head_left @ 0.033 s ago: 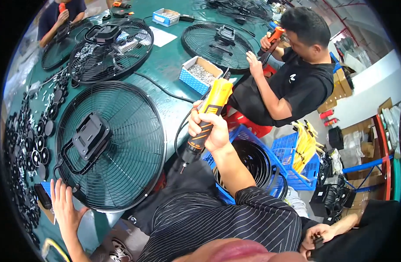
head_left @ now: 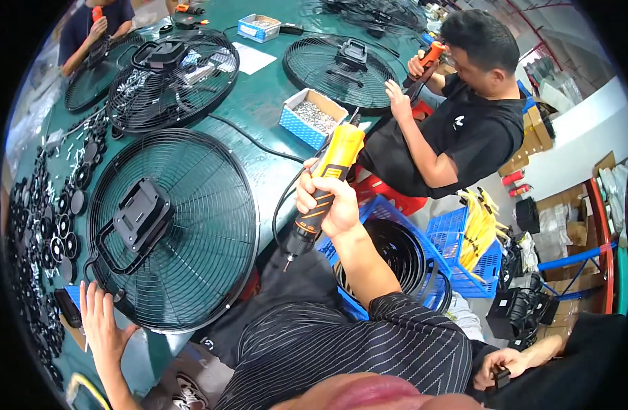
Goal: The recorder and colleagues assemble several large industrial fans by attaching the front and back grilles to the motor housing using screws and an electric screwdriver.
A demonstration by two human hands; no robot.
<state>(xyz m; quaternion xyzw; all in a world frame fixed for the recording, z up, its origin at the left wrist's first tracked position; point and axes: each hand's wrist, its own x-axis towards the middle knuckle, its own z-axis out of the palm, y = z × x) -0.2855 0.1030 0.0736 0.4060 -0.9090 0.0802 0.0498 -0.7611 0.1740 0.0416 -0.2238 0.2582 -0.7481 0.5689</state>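
My right hand (head_left: 331,201) is wrapped round a yellow and black electric screwdriver (head_left: 343,145), held in the air beside the table with its bit tilted downward. A black cord runs back from the tool. My left hand (head_left: 102,320) has its fingers stretched and apart, at the lower left rim of a black round fan grille (head_left: 205,225). Whether it touches the rim I cannot tell. The grille lies on the green table (head_left: 259,113), with a black bracketed housing (head_left: 143,215) on top of it.
Several black round parts (head_left: 68,242) and loose screws lie left of the grille. A blue box of screws (head_left: 310,113) stands beyond it. Blue crates (head_left: 478,270) hold yellow cables (head_left: 479,229) and black rings (head_left: 386,253). One co-worker (head_left: 464,130) sits at the right with an orange tool.
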